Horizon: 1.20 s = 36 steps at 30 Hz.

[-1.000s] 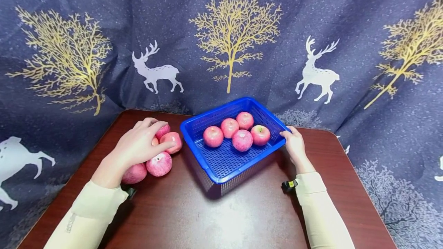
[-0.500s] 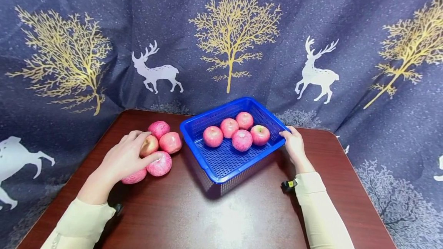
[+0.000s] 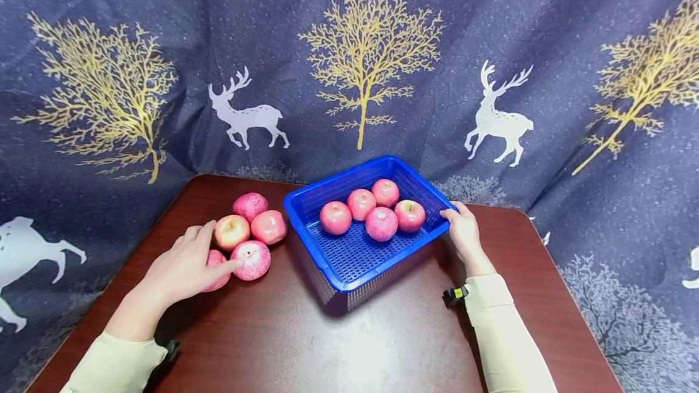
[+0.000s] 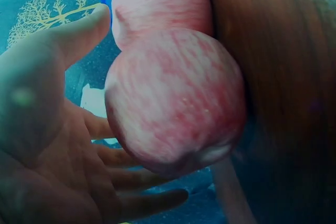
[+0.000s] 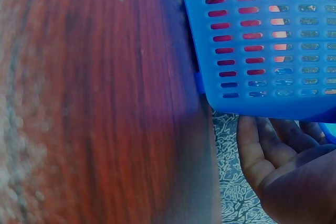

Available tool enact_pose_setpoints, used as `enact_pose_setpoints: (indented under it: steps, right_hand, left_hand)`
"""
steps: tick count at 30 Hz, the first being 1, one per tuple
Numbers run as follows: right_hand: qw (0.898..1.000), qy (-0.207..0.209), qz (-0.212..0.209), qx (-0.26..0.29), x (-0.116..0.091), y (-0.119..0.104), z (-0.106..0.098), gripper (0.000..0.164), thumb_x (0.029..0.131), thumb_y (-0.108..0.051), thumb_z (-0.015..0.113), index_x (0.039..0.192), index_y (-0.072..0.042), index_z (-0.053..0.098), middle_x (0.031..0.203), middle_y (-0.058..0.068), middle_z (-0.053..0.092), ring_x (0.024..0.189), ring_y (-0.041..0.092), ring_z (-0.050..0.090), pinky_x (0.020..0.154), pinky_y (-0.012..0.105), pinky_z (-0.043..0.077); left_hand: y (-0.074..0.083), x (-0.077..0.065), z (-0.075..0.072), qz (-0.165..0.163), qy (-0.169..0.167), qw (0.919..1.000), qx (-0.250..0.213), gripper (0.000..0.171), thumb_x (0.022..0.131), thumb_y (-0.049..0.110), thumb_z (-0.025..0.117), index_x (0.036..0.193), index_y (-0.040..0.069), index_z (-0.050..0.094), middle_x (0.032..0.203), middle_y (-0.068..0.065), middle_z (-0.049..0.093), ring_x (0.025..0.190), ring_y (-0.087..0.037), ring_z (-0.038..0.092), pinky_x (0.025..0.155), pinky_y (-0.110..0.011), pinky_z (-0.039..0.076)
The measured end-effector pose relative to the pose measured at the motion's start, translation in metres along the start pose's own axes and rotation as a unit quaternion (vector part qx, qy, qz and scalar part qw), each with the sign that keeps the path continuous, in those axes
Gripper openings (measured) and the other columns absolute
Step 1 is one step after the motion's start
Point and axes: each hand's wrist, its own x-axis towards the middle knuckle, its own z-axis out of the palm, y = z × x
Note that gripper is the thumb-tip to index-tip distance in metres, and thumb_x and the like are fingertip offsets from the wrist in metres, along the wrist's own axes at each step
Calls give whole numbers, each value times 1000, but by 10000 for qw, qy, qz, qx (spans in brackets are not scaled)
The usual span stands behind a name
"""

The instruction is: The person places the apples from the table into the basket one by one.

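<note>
My left hand (image 3: 182,265) is over the nearest apple (image 3: 219,282) of a loose group at left, fingers spread on its far side and thumb reaching toward the striped apple (image 3: 251,260) beside it. In the left wrist view, that near apple (image 4: 176,103) sits in front of the extended fingers, with a second apple (image 4: 163,6) behind it. A yellowish apple (image 3: 232,232), a red apple (image 3: 269,227) and a darker apple (image 3: 250,205) complete the group. My right hand (image 3: 464,232) grips the right corner of a blue plastic basket (image 3: 355,259), where several apples (image 3: 381,224) lie.
The brown wooden table (image 3: 284,344) carries everything. A dark cloth (image 3: 322,114) printed with deer and trees hangs right behind its far edge. The basket's slotted side (image 5: 268,40) fills the upper right of the right wrist view.
My left hand has drawn back from the farther apples toward the nearest one, uncovering the darker and yellowish apples. The right hand and basket have stayed in place.
</note>
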Motion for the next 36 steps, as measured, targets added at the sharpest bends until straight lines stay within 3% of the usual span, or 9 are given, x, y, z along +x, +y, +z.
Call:
enact_pose_setpoints:
  steps: [6, 15, 24, 31, 36]
  right_hand:
    - [10000, 12, 61, 11, -1, 0, 0, 40, 109, -18, 56, 142, 4, 64, 136, 28, 65, 113, 33, 63, 88, 22, 50]
    - [10000, -60, 29, 29, -2, -2, 0, 40, 109, -19, 56, 141, 4, 64, 135, 29, 66, 110, 32, 65, 85, 21, 51]
    - [10000, -23, 26, -7, -1, 0, 0, 39, 109, -17, 56, 140, 4, 64, 132, 29, 66, 106, 28, 65, 84, 21, 51]
    - [10000, 7, 17, -61, -1, 0, 1, 39, 108, -17, 56, 139, 4, 65, 132, 29, 66, 107, 30, 64, 86, 23, 50]
    - [10000, -11, 21, -12, -1, -1, 1, 39, 108, -17, 57, 139, 5, 65, 131, 29, 66, 104, 27, 64, 85, 22, 50]
  left_hand:
    - [-3, -5, 5, -132, -149, 9998, 75, 127, 90, 80, 76, 162, -16, 33, 150, -45, 47, 130, -67, 53, 96, -79, 49]
    - [-8, -12, 13, -234, -415, 9988, -72, 125, 84, 84, 78, 160, -8, 40, 138, -40, 55, 123, -62, 59, 89, -77, 52]
    - [-7, -12, 12, -239, -451, 9987, -55, 102, 82, 69, 89, 135, -11, 56, 120, -32, 64, 100, -48, 71, 81, -68, 57]
    - [-7, -13, 10, -236, -464, 9986, -117, 70, 82, 61, 91, 109, 4, 61, 99, -11, 63, 76, -26, 65, 67, -52, 54]
    - [-7, -13, 9, -215, -472, 9986, -104, 63, 82, 59, 91, 104, 8, 61, 96, -9, 62, 75, -24, 63, 65, -49, 52]
